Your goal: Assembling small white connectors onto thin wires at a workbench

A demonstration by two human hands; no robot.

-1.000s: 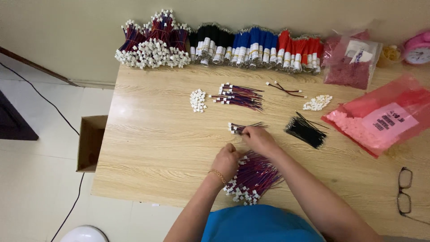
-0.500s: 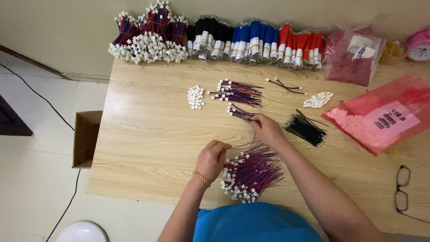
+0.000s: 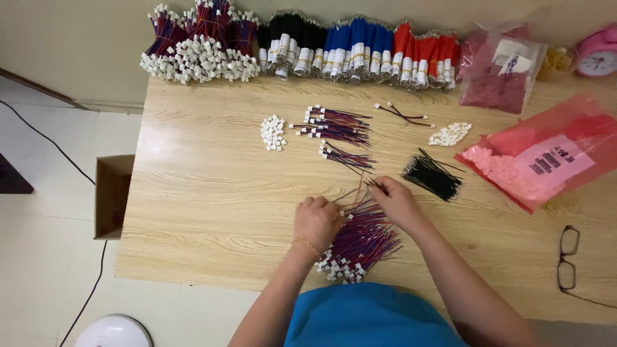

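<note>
So both hands sit low in the middle of the frame, working at a big loose bundle of red-and-blue wires (image 3: 360, 241) with white plugs on their near ends, lying on the wooden table (image 3: 205, 193). The left hand (image 3: 317, 220) is curled into a loose fist on the left edge of that bundle, knuckles up, fingers tucked under; can't really tell whether it's pinching any wires, but it's touching the pile. The right hand (image 3: 396, 202) is just up and right of it, fingers drawn together in a pinch on a few thin wire ends that stick out toward the top of the frame.

Right above the hands is a small finished-looking bunch of wires (image 3: 344, 156), then a bigger one (image 3: 334, 124) higher up, with a little heap of white connectors (image 3: 273, 132) to its left. A fan of black wires (image 3: 434, 177) lies just right of the right hand, not touching it. Far right there's a pink plastic bag (image 3: 546, 157) and a pair of glasses (image 3: 567, 259) below it. Across the top edge runs a row of bundled wires (image 3: 334, 45) in purple, black, blue and red.
</note>
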